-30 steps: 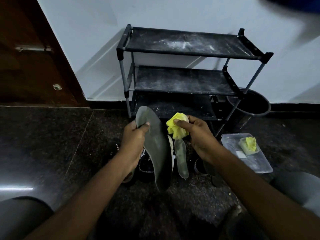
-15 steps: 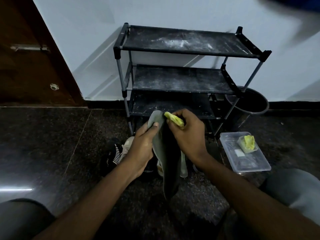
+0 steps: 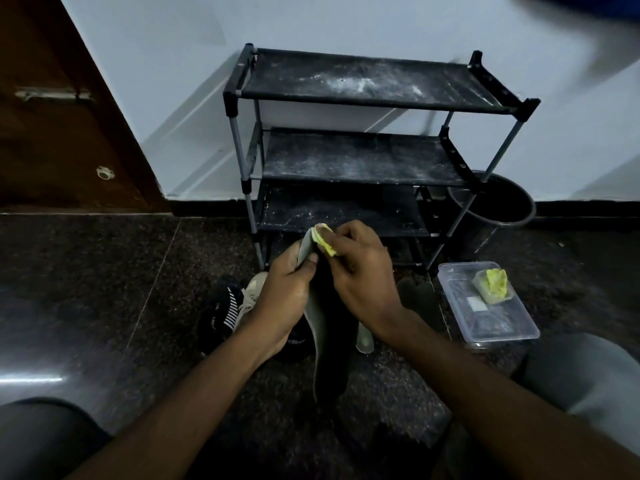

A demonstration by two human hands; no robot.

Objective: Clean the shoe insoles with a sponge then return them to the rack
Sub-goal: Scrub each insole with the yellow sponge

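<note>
Our left hand [image 3: 289,299] grips the grey insole [image 3: 327,344] near its upper end, holding it upright above the dark floor [image 3: 104,289], just in front of the black rack [image 3: 363,147]. Our right hand [image 3: 360,271] pinches the yellow sponge [image 3: 323,242] against the insole's top. A second sponge [image 3: 495,280] lies in the clear plastic box [image 3: 491,323] at the right, shoes [image 3: 228,306] at the left.

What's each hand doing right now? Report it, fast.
Left hand: closed on the grey insole, holding it upright.
Right hand: closed on the yellow sponge, pressed against the insole's top end.
</note>
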